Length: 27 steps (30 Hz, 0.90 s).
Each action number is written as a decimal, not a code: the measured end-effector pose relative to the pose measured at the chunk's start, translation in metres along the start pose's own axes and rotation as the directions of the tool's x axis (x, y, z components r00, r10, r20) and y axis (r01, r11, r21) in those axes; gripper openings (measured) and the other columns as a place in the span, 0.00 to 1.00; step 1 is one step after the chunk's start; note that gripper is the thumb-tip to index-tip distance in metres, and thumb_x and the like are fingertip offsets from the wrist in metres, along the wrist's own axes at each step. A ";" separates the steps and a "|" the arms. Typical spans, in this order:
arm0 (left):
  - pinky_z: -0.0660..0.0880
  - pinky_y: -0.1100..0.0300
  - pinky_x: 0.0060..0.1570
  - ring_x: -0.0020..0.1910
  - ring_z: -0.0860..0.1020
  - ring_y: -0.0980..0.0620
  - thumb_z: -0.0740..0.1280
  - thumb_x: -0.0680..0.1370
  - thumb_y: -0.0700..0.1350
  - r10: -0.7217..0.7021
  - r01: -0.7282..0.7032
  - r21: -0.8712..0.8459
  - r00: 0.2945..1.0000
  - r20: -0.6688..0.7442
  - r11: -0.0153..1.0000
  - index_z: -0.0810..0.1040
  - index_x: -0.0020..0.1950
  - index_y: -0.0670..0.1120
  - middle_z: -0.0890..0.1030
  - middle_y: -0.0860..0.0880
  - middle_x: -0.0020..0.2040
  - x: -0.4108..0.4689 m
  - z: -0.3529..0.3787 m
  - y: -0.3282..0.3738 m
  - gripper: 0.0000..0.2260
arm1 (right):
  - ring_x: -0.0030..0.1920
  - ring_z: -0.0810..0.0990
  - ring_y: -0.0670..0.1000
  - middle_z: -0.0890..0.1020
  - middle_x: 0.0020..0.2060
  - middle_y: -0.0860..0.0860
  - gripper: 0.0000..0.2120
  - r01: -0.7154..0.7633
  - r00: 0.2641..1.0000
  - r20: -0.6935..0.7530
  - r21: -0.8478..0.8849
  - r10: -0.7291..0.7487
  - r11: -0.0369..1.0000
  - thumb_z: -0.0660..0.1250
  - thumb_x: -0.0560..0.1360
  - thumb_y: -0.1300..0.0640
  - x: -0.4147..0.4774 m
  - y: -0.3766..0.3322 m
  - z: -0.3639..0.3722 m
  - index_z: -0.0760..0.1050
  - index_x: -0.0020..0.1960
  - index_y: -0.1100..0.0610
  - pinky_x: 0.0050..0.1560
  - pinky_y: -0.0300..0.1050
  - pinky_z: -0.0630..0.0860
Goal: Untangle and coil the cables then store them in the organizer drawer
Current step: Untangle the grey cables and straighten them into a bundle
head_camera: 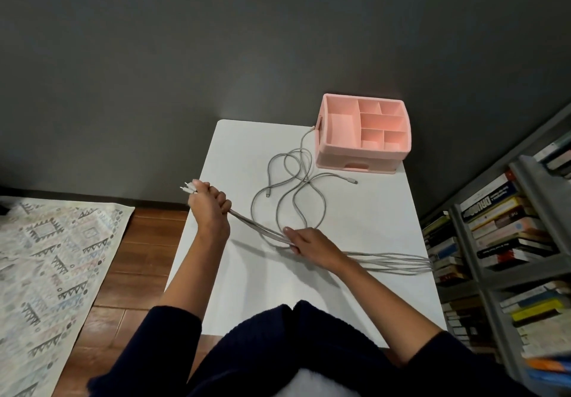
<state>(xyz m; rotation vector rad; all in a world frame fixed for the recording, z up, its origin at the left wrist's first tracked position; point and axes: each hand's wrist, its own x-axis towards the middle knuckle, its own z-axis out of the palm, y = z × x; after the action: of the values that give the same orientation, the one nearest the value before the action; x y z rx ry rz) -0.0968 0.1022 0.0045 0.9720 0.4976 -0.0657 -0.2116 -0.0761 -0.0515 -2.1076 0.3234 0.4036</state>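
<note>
The person stands at the near edge of a white surface (247,288), dark sleeves (160,335) pushed up both forearms. The left hand (210,208) is raised over the left edge of the surface, its grip curled tight round a bunch of grey cables (247,219), with several white plugs (187,187) poking out past the thumb toward the far left. From that fist the strands slant down and to the right into the right hand (313,243), which lies low on the surface near the middle; its fingers curl over the bundle and the thumb points left along it, so this grip too has hold of the cables. Beyond the right hand the strands fan out and run to the right edge of the surface. More cable lies in loose, overlapping loops on the far side of the hands, with two free ends lying on the surface and another strand reaching up to the left side of a pink organizer (340,155). The organizer sits at the far right corner against a dark grey wall (216,41); its top compartments hold nothing, and its drawer (358,166) along the bottom front is closed. A patterned rug (46,257) covers the wooden floor (148,242) to the left, and grey shelves (482,260) stacked with books (494,211) stand to the right.
</note>
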 end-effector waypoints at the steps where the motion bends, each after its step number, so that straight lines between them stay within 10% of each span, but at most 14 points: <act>1: 0.52 0.66 0.19 0.19 0.55 0.59 0.52 0.83 0.47 -0.010 0.010 -0.005 1.000 -0.014 1.000 0.62 0.39 0.47 0.57 0.56 0.22 0.000 -0.003 -0.001 0.13 | 0.32 0.76 0.49 0.73 0.24 0.45 0.27 -0.040 0.999 -0.033 -0.042 0.039 0.998 0.56 0.78 0.36 -0.002 0.016 -0.004 0.67 0.27 0.52 0.38 0.45 0.68; 11: 0.53 0.66 0.19 0.20 0.55 0.59 0.51 0.83 0.46 -0.017 0.019 0.060 0.999 -0.039 0.998 0.60 0.38 0.48 0.57 0.57 0.22 -0.009 -0.006 -0.013 0.14 | 0.26 0.72 0.42 0.74 0.23 0.45 0.19 -0.150 0.979 -0.134 0.013 0.151 0.989 0.68 0.74 0.47 -0.015 0.078 -0.014 0.71 0.28 0.53 0.36 0.42 0.67; 17: 0.52 0.66 0.20 0.20 0.54 0.59 0.52 0.84 0.49 0.010 -0.010 0.036 1.000 -0.003 0.999 0.61 0.39 0.48 0.56 0.56 0.23 -0.006 -0.014 -0.008 0.14 | 0.35 0.74 0.48 0.77 0.33 0.48 0.09 -0.064 0.960 -0.275 -0.012 0.058 0.998 0.69 0.74 0.53 0.016 0.055 -0.016 0.75 0.38 0.56 0.41 0.46 0.73; 20: 0.53 0.66 0.21 0.21 0.55 0.59 0.52 0.84 0.50 0.008 -0.009 0.018 0.997 0.079 1.000 0.61 0.38 0.48 0.57 0.56 0.24 -0.008 -0.018 -0.005 0.16 | 0.51 0.74 0.55 0.78 0.46 0.52 0.04 -0.108 0.948 -0.318 -0.288 0.011 0.952 0.64 0.76 0.55 0.040 0.037 -0.020 0.76 0.47 0.54 0.53 0.50 0.69; 27: 0.58 0.66 0.23 0.23 0.56 0.58 0.52 0.84 0.53 0.019 -0.028 0.055 0.988 0.155 0.998 0.59 0.35 0.49 0.57 0.54 0.26 -0.014 -0.022 -0.003 0.18 | 0.64 0.67 0.58 0.74 0.59 0.54 0.11 -0.145 0.975 -0.217 -0.456 0.048 0.878 0.59 0.78 0.57 0.087 0.005 -0.027 0.74 0.58 0.50 0.61 0.50 0.62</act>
<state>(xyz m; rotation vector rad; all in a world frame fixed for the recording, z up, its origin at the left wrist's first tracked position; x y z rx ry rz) -0.1182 0.1161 -0.0021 1.0197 0.3429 -0.1334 -0.1296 -0.1076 -0.0768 -2.6277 0.4890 0.3539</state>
